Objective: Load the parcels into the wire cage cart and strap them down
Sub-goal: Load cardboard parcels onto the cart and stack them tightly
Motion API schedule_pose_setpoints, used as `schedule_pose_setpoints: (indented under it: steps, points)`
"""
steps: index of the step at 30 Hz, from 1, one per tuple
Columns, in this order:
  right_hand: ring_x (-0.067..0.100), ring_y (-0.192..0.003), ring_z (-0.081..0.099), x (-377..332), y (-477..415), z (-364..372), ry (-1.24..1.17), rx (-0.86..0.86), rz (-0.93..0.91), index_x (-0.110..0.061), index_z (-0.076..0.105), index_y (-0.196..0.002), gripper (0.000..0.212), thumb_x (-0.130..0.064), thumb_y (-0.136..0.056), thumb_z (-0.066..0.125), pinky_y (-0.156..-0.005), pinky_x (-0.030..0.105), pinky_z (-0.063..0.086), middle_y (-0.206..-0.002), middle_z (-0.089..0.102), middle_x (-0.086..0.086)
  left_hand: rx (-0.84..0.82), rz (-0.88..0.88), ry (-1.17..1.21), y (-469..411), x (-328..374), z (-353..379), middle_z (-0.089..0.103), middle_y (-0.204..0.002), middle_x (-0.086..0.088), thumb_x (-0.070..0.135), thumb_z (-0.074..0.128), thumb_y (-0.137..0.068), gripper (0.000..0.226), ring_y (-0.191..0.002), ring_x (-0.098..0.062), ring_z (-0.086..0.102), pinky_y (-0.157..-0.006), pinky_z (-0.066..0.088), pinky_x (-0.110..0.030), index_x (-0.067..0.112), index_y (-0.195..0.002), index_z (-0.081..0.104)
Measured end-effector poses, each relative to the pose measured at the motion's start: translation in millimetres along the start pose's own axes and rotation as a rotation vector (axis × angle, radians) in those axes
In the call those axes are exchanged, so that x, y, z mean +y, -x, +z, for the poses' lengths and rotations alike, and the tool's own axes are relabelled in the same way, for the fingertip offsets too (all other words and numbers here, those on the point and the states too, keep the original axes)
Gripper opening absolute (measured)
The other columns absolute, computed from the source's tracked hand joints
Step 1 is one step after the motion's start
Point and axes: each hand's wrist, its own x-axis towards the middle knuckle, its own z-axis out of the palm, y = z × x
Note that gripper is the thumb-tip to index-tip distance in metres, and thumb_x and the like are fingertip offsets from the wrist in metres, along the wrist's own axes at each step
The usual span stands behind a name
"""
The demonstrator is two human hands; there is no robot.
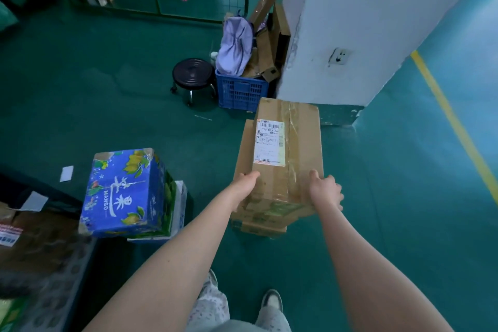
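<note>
Nearest, the left hand and right hand both clasp the near end of a long taped cardboard parcel, thumbs on top. It lies over a second carton above the green floor. A blue mango box stands left; beyond are a black stool and a blue crate.

Bare green floor lies open right of the long brown cardboard parcel, up to the yellow painted line. Past its far end stand a white square pillar, a blue slatted plastic crate and a black round castor stool. On the left, a narrow floor strip separates it from the blue mango-printed carton.
</note>
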Motion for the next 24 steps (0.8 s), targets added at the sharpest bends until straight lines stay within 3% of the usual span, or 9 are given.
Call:
schedule_pose_setpoints:
  steps: [6,11,16,20,24]
  points:
    - [0.036,-0.111,0.052,-9,5,1,-0.156,-0.078,-0.084,-0.006,0.039,-0.131,0.054,-0.043,-0.091,0.044,-0.094,0.043,0.043,-0.126,0.054,0.014,0.081,-0.039,0.238,3,4,23,0.013,-0.158,-0.003,0.059,0.043,-0.089,0.080,-0.140,-0.035,0.023,-0.107,0.027,-0.060,0.026,-0.151,0.004]
    - [0.034,-0.118,0.048,-39,20,-10,-0.001,0.002,-0.277,-0.008,0.037,-0.134,0.060,-0.048,-0.089,0.045,-0.100,0.046,0.038,-0.131,0.050,0.014,0.305,0.007,0.540,16,-1,35,0.035,-0.145,-0.007,0.056,0.059,-0.082,0.079,-0.127,-0.037,0.040,-0.098,0.038,-0.062,0.020,-0.143,0.023]
    - [0.033,-0.127,0.041,-70,61,5,0.216,-0.133,-0.565,-0.008,0.031,-0.138,0.059,-0.043,-0.092,0.045,-0.102,0.043,0.033,-0.140,0.043,0.015,0.664,0.052,0.855,49,-31,28,0.049,-0.126,-0.006,0.045,0.054,-0.088,0.040,-0.099,-0.028,0.048,-0.093,0.046,-0.052,0.021,-0.117,0.041]
    - [0.033,-0.131,0.035,-79,123,35,0.344,-0.283,-0.751,-0.007,0.023,-0.142,0.064,-0.041,-0.093,0.045,-0.103,0.043,0.030,-0.145,0.035,0.016,0.877,-0.002,0.960,81,-74,6,0.046,-0.125,-0.005,0.050,0.050,-0.088,0.056,-0.108,-0.031,0.049,-0.082,0.050,-0.045,0.021,-0.135,0.038]
    - [0.032,-0.131,0.035,-65,184,79,0.440,-0.468,-0.829,-0.006,0.025,-0.140,0.063,-0.040,-0.092,0.047,-0.103,0.043,0.029,-0.145,0.035,0.015,1.009,-0.124,1.066,117,-136,-22,0.050,-0.127,-0.006,0.056,0.048,-0.083,0.058,-0.109,-0.033,0.051,-0.083,0.050,-0.046,0.022,-0.129,0.042]
